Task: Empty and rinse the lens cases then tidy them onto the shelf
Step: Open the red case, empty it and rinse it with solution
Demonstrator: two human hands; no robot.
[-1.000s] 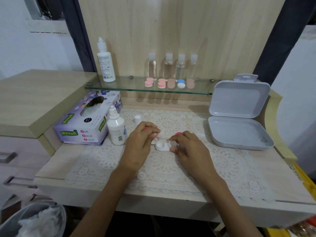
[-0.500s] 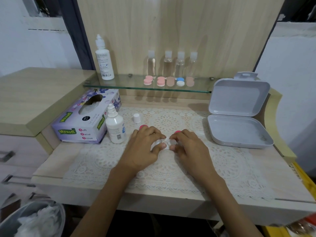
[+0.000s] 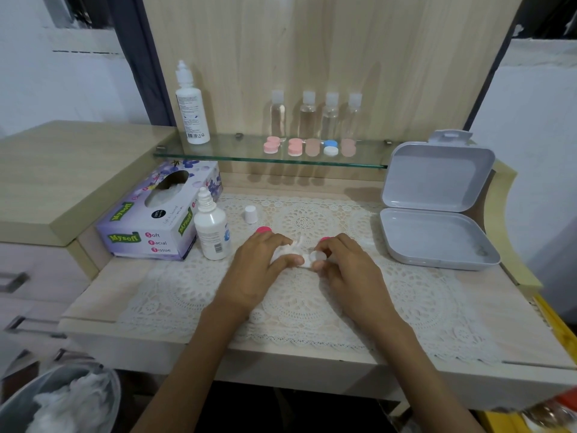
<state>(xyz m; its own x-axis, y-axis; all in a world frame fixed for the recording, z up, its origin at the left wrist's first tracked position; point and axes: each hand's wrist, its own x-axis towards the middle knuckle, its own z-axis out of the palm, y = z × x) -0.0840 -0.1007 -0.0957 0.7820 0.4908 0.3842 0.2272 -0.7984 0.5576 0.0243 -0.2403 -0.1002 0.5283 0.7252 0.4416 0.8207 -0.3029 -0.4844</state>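
while both forearms reach in from the near edge and converge over the middle of the lace mat (image 3: 312, 310), the two hands meet knuckles-up, wrists low over the surface (image 3: 103, 295). the left hand (image 3: 259, 270) lies palm down with its fingers curled and its grip narrow. its thumb and forefinger pinch a crumpled white wad (image 3: 282, 252), tissue by the look of it, at the left end of the white lens case (image 3: 313, 259). the right hand (image 3: 349, 270) mirrors it, fingers bent, thumb and forefinger closed round the case's right well. the case sits between the fingertips; whether it touches the mat i cannot tell. a pink cap (image 3: 263, 230) shows just beyond the left knuckles and a second pink cap (image 3: 325, 239) peeks out beyond the right ones.

left of the hands stands a small white bottle (image 3: 212, 232), its nozzle bare, with a loose white cap (image 3: 250, 214) just to its right and a tissue box (image 3: 156, 220) on its left. at the right an open grey box (image 3: 437, 232) rests on the surface. on the glass shelf (image 3: 237, 159) at the far side lies a row of lens cases (image 3: 312, 147), pink, beige and blue-and-white. they sit in front of four clear bottles (image 3: 320, 117), with a tall white bottle (image 3: 191, 107) at the shelf's left end. a bin (image 3: 59, 374) holding crumpled tissue sits at near left, below the surface.
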